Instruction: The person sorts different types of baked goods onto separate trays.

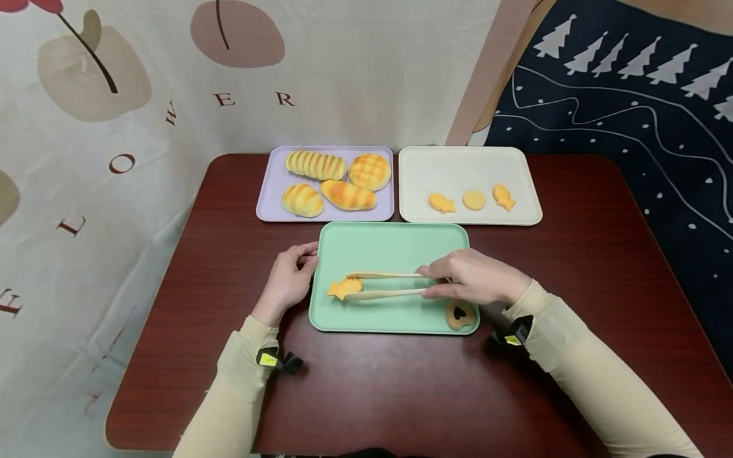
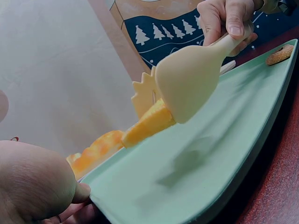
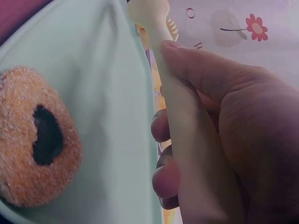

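Observation:
My right hand (image 1: 472,277) grips a pair of cream tongs (image 1: 386,294) that reach leftward over the green tray (image 1: 395,248). Between the tongs' ends is an orange fish-shaped cracker (image 1: 342,288); the left wrist view shows the tongs (image 2: 189,81) and cracker (image 2: 149,123) raised, with a shadow on the tray beneath. My left hand (image 1: 288,280) touches the tray's left edge with its fingertips. At the tray's near right corner lies a round cookie (image 1: 460,315) with a dark heart centre, close below my right hand.
Behind to the left, a lilac tray (image 1: 269,207) holds several bread rolls (image 1: 349,195). Beside it a white tray (image 1: 415,184) carries two fish crackers (image 1: 441,203) and a round cracker (image 1: 474,200). All three trays stand on a dark red-brown table (image 1: 401,394) against a printed cloth.

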Demonstrator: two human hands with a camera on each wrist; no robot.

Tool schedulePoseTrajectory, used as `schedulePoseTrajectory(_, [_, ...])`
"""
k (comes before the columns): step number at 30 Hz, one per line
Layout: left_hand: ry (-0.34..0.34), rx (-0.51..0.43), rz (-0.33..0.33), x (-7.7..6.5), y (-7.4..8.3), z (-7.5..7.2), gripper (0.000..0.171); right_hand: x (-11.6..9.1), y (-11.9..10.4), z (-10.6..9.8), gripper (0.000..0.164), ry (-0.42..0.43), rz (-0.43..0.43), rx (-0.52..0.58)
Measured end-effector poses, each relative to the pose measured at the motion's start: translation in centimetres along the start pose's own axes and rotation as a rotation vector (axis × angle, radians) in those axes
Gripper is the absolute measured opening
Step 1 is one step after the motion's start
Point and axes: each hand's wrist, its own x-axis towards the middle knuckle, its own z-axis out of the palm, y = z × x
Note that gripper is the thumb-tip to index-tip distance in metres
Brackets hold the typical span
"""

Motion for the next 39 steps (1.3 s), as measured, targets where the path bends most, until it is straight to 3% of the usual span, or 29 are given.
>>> schedulePoseTrajectory(9, [0.005,-0.011,0.007,0.0,-0.1,0.0,0.035,-0.5,0.0,-0.8,0.041,0.007,0.038,0.031])
schedulePoseTrajectory(25, [0.002,-0.007,0.011,-0.1,0.1,-0.1,0.036,-1.6,1.4,-2.1,0.031,0.11,0.008,0.042])
schedulePoseTrajectory(39, [0.002,-0.021,0.023,0.0,0.1,-0.1,0.035,-3.1,3.9,-2.9,0.044,0.159,0.111,0.13])
